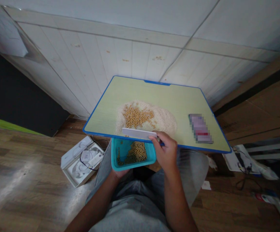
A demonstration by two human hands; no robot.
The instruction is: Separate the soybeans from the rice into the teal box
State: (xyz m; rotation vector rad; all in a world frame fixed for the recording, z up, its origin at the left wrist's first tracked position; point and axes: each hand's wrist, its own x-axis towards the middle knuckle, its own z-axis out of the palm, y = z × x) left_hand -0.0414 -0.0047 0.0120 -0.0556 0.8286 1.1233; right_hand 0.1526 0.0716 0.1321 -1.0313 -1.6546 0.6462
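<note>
A green board with a blue rim lies across my lap, tilted, with a pile of white rice on it. Yellow soybeans sit in the rice. My right hand pinches the end of a white flat scraper, which lies on the board near its front edge. Below that edge, my left hand supports a teal plastic tray from underneath. The tray holds a heap of soybeans. A pixelated flat object, possibly a phone, lies on the board's right side.
My knees in grey trousers are under the board. A white open box with dark cable sits on the wooden floor at left. Cardboard stands at right above papers and cables. A white panelled wall rises behind.
</note>
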